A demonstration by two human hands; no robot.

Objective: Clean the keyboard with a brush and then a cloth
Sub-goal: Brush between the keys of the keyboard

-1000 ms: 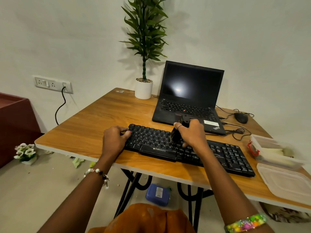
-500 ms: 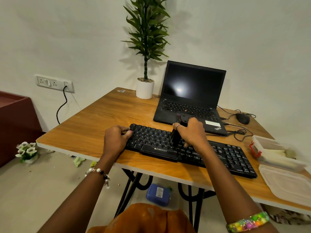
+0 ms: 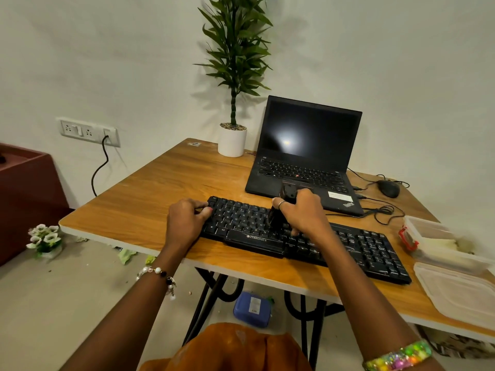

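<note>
A black keyboard (image 3: 348, 245) lies along the front of the wooden table (image 3: 150, 199). My left hand (image 3: 184, 220) grips the keyboard's left end, thumb and fingers curled over its edge. My right hand (image 3: 301, 214) holds a black brush (image 3: 278, 218) upright, its bristles down on the keys near the keyboard's middle. The handle top sticks up above my fingers. No cloth can be made out for sure; something pale lies in the box at the right.
An open black laptop (image 3: 302, 162) stands just behind the keyboard. A potted plant (image 3: 232, 137) is at the back, a mouse (image 3: 388, 188) with cables at the right. A clear plastic box (image 3: 439, 245) and its lid (image 3: 460, 293) sit at the right edge.
The brush and my right hand stay at about the same spot on the keys, with only slight shifts. My left hand keeps its hold on the keyboard's left end.
</note>
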